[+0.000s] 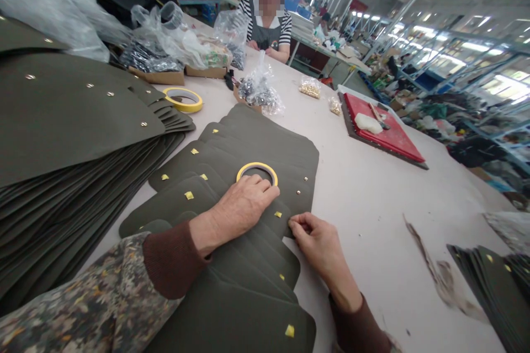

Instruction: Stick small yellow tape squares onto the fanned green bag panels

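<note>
My left hand [242,204] is closed on the near rim of a roll of yellow tape [257,165], resting over a spread of overlapping dark olive panels [273,138]. Small yellow tape pieces [189,195] are stuck on several panels. Two metal studs [298,192] show near the right side of the top panel. At that panel's lower right corner, my right hand [317,237] is closed, thumb and index finger pinched together. Whether the fingertips hold the panel edge or a bit of tape cannot be seen.
A tall stack of studded olive panels [74,116] fills the left. A second tape roll [184,100] lies beside it. Bags of small parts [259,88], a red board [383,127], a cloth strip [439,270] and more panels [488,287] lie around. Opposite sits a person [269,25].
</note>
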A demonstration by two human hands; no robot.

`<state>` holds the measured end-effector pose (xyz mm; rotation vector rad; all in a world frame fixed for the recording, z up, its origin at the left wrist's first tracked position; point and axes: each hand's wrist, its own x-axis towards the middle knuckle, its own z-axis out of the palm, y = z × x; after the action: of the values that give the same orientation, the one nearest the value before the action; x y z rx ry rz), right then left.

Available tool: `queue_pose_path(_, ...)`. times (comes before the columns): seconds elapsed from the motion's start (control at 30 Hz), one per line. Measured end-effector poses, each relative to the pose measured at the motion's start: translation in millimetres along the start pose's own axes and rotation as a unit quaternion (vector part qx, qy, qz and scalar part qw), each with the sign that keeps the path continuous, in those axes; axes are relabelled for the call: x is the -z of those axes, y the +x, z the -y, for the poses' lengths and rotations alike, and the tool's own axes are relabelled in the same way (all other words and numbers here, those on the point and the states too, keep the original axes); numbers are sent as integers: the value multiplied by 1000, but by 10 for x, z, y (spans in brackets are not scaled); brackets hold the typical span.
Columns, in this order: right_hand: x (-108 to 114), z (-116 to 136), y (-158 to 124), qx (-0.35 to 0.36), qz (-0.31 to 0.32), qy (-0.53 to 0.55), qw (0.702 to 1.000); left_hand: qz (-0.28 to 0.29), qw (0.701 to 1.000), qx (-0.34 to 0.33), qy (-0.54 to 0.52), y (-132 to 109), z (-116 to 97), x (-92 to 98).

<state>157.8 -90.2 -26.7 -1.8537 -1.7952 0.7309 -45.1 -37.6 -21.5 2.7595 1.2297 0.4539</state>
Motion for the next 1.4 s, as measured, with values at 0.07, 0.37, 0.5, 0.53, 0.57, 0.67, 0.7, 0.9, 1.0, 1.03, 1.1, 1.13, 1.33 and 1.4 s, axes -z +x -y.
queue_pose_path(0.07,-2,-5,-1,1,-9,-7,1000,-9,1000,0,-1,21,7,-12)
queue_pose_path(0.37,18,-155,-149,-12,-5,85,996,-13,999,-16,-35,13,30,22)
queue_pose_path(0.5,-39,-83,-160,47,-52,-15,997,-15,999,-22,-30,21,48,13)
queue_pose_path(0.53,-53,-71,-152,53,-58,-31,996,-16,999,-21,-29,33,52,13)
queue_pose_path(0.57,-63,-63,-142,56,-59,-42,996,-19,999,-19,-30,47,55,16)
queue_pose_path(0.67,-64,-66,-119,58,-55,-40,996,-29,998,-19,-58,85,60,57)
queue_pose_path(0.7,-57,-68,-114,55,-53,-34,997,-33,997,-21,-73,91,59,77)
queue_pose_path(0.9,-26,4,-21,-5,-18,-42,999,-51,989,-30,-134,59,51,114)
queue_pose_path(1.0,-10,16,33,-16,-3,-43,999,-39,991,-22,-129,44,58,41)
queue_pose_path(1.03,2,5,38,-10,-17,-23,1000,-33,992,-18,-124,42,62,14)
queue_pose_path(1.1,38,-25,22,22,-68,31,997,-24,992,-11,-120,41,67,-27)
queue_pose_path(1.13,58,-37,6,53,-86,52,994,-21,993,-9,-117,41,68,-39)
queue_pose_path(1.33,50,22,-42,258,50,-26,964,-7,998,-9,-69,38,53,-21)
queue_pose_path(1.4,4,57,-27,266,73,-77,958,-2,999,-8,-47,34,55,-5)
